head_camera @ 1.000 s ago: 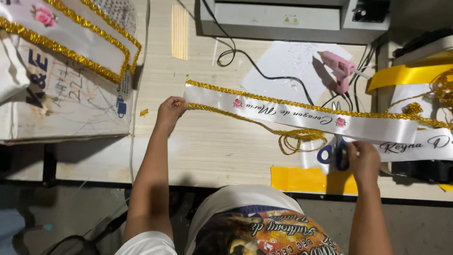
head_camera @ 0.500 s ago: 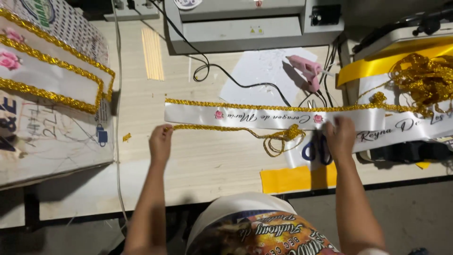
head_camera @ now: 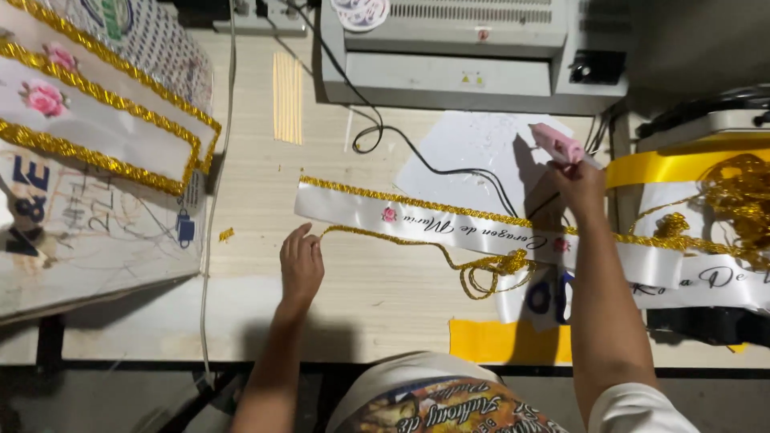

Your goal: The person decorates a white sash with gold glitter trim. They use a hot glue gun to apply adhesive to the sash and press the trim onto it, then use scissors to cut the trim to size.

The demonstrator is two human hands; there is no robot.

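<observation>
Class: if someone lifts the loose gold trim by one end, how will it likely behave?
Probably floppy: the gold trim lies in slack loops on the table. Likely light, being thin cord. It may snag, since its loops overlap beside the sash.

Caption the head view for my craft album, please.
Left hand steadies a white sash; right hand grips a pink glue gun.

Labels and stickers on the tabletop and machine

A small yellow triangular warning label (head_camera: 472,78) sits on the grey machine's front, a small red-and-white label (head_camera: 481,34) above it. A round white sticker (head_camera: 360,11) with dark print lies on the machine's top left. A small blue-printed tag (head_camera: 186,228) hangs at the left board's edge.
</observation>
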